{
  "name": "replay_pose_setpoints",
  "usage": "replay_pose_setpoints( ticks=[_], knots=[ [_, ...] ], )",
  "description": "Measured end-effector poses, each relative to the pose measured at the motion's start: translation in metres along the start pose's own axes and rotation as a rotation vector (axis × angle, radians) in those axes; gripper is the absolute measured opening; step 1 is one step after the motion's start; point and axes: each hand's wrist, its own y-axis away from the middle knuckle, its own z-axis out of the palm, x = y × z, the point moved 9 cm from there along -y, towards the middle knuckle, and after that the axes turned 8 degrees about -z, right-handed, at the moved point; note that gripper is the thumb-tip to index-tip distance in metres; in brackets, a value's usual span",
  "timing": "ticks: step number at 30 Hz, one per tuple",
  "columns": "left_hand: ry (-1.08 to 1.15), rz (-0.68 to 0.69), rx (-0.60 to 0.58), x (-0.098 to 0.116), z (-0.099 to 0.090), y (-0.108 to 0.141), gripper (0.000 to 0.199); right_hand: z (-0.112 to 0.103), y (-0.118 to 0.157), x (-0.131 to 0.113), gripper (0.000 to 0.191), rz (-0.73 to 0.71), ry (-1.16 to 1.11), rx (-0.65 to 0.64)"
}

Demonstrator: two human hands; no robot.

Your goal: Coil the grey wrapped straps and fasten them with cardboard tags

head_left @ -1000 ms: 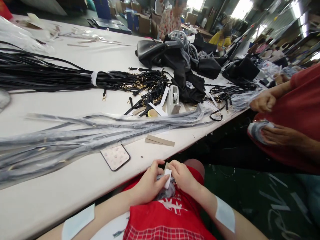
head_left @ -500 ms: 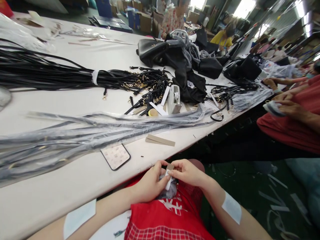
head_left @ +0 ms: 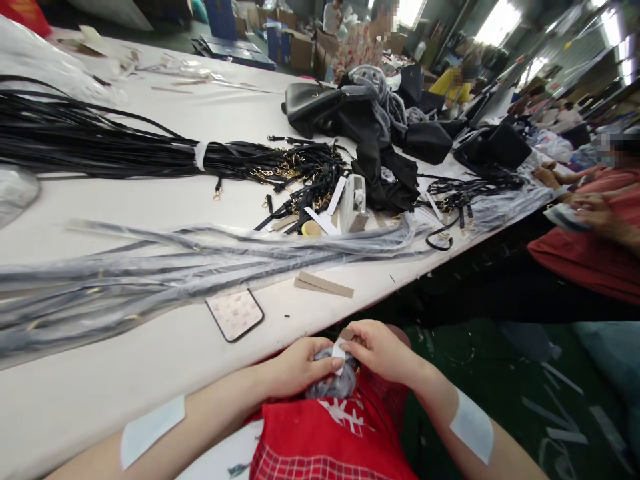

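Note:
Above the red apron [head_left: 335,433], my left hand [head_left: 305,367] is closed round a grey plastic-wrapped coil [head_left: 327,383], its thumb against a small white strip [head_left: 339,355]. My right hand [head_left: 377,350] pinches the upper part of that strip, where a brown piece [head_left: 346,335] shows. The coil lies beneath the strip, with a bit of gold metal at its right side. Part of the coil is hidden by my fingers.
Long wrapped straps [head_left: 225,260] cross the white table [head_left: 165,347]. Beyond lie black straps [head_left: 100,143] with gold clasps, a tape dispenser [head_left: 354,203] and black bags [head_left: 320,110]. Brown strips [head_left: 324,285] and a patterned pad [head_left: 236,315] lie nearer. A person in red [head_left: 590,260] works at right.
My left hand has shifted slightly left and down, and more of the grey coil shows. My right hand still pinches the strip. The whole view has moved a little.

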Motion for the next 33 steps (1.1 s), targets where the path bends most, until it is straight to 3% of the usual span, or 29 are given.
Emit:
replay_pose_setpoints(
  ticks=[8, 12, 16, 19, 22, 28, 31, 33],
  knots=[
    [-0.046, -0.01, -0.069, 0.005, 0.013, -0.001, 0.042, 0.016, -0.006, 0.033, 0.012, 0.174, -0.281, -0.299],
    [-0.042, -0.022, -0.053, -0.005, 0.016, -0.005, 0.038, 0.023, -0.009, 0.031, 0.012, 0.134, -0.113, -0.426],
    [0.179, -0.092, 0.036, -0.021, 0.008, -0.014, 0.038, 0.006, -0.014, 0.005, 0.007, 0.022, 0.383, -0.201],
    [0.532, -0.118, 0.042, -0.02, -0.001, -0.02, 0.037, 0.003, -0.01, -0.022, 0.018, -0.101, 0.527, -0.084],
    [0.723, -0.066, 0.055, -0.004, -0.015, -0.024, 0.032, 0.005, -0.004, -0.037, 0.033, -0.219, 0.563, 0.016],
    [0.774, 0.002, 0.123, 0.019, -0.036, -0.027, 0.032, 0.004, 0.006, -0.04, 0.054, -0.261, 0.559, 0.247],
    [0.755, 0.027, 0.087, 0.025, -0.036, -0.026, 0.037, -0.01, 0.004, -0.04, 0.048, -0.29, 0.435, 0.285],
    [0.747, 0.055, 0.068, 0.03, -0.037, -0.023, 0.04, -0.037, -0.005, -0.034, 0.033, -0.31, 0.333, 0.345]
  ],
)
